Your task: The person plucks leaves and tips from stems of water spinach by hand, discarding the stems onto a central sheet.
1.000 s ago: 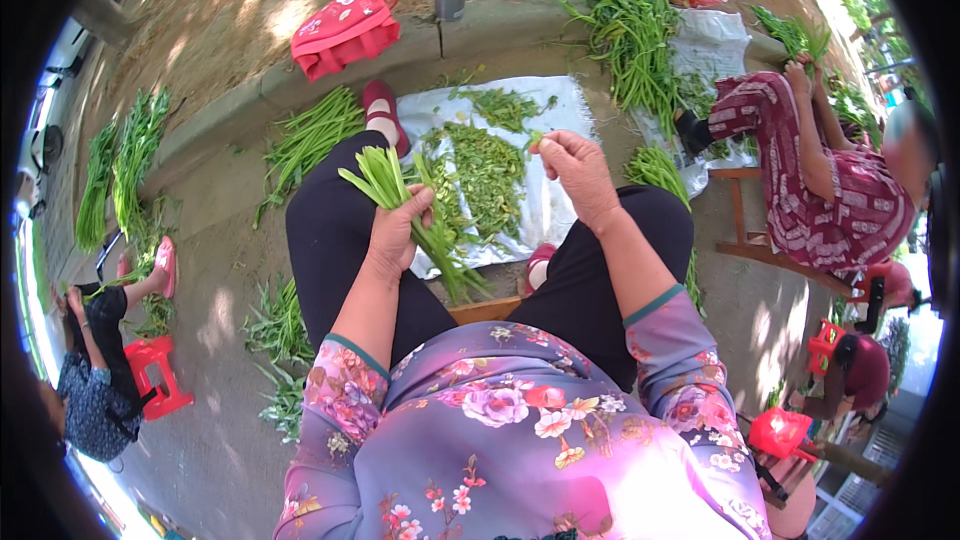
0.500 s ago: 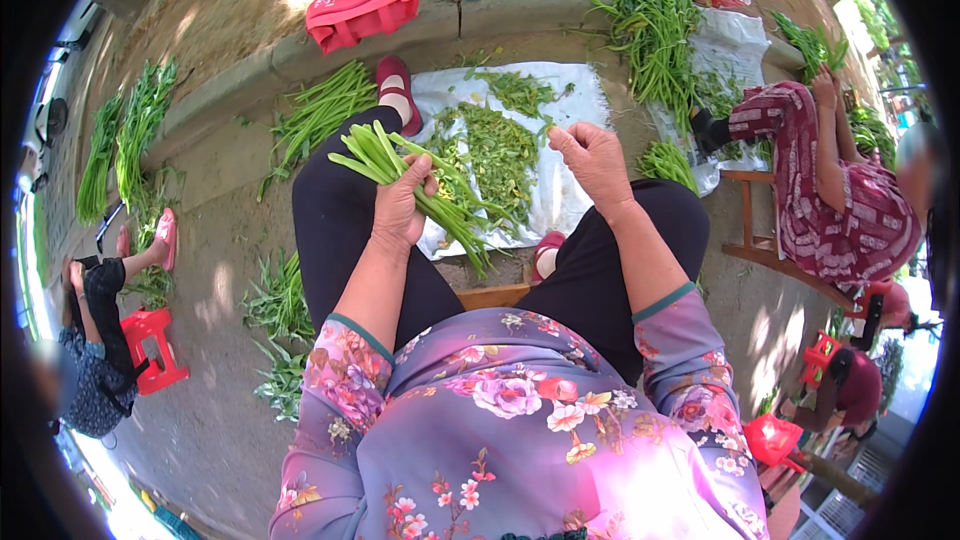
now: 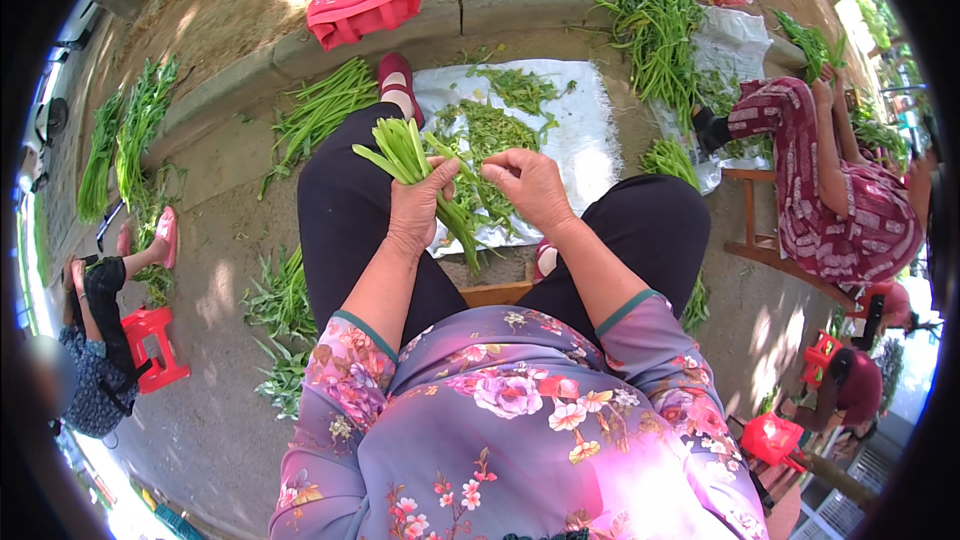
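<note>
My left hand [image 3: 420, 205] is closed round a bunch of green vegetable stalks [image 3: 402, 148], with the thick pale-green ends pointing up and the thinner ends hanging down between my knees. Just right of the bunch, my right hand [image 3: 533, 188] has thumb and fingers pinched together. Whatever lies between those fingertips, if anything, is too small to make out. Below both hands a white woven sheet [image 3: 590, 130] is spread on the ground, carrying a heap of loose green and yellowish leaves [image 3: 490, 128].
Stalks [image 3: 330, 105] lie left of the sheet, near a red bag [image 3: 362, 2] on the curb. Leafy greens [image 3: 280, 305] lie by my left leg, and a large pile [image 3: 650, 25] stands at the far right. People sit on both sides, one by a red stool [image 3: 152, 350].
My right hand has come left and nearer from over the sheet's right side to beside the bunch. My left hand, still gripping the stalks, has shifted slightly right.
</note>
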Demonstrator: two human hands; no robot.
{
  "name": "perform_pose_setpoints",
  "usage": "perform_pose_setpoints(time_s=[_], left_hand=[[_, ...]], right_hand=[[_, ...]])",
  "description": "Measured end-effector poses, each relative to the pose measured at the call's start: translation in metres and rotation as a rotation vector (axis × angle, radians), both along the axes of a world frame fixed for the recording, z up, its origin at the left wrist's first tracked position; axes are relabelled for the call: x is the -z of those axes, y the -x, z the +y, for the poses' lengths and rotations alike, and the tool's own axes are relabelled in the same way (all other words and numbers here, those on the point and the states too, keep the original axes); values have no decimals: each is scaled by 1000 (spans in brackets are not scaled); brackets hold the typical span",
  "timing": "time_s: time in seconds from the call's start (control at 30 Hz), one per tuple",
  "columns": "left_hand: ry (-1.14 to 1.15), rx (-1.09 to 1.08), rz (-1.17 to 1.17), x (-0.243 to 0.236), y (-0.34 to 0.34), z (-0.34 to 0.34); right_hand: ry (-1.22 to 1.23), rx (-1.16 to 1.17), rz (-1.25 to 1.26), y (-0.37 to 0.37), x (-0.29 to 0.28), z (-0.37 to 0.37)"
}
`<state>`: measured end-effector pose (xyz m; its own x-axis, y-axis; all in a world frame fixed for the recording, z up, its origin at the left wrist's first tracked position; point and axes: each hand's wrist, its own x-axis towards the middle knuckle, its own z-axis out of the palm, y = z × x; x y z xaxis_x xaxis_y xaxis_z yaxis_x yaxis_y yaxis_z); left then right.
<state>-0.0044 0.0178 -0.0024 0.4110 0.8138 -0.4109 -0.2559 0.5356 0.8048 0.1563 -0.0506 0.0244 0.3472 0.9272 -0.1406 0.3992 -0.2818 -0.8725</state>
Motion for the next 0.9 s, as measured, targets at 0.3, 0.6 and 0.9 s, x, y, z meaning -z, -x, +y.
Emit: perform_pose_setpoints(time_s=[0.3, 0.6, 0.9], left_hand=[[11, 15, -13, -5, -7, -8], [-74, 104, 106, -9, -6, -8], [-79, 100, 150, -4, -7, -13]], right_hand=[[1, 9, 94, 14, 16, -6], [57, -46, 223, 7, 25, -12], [100, -211, -18, 12, 9, -14]])
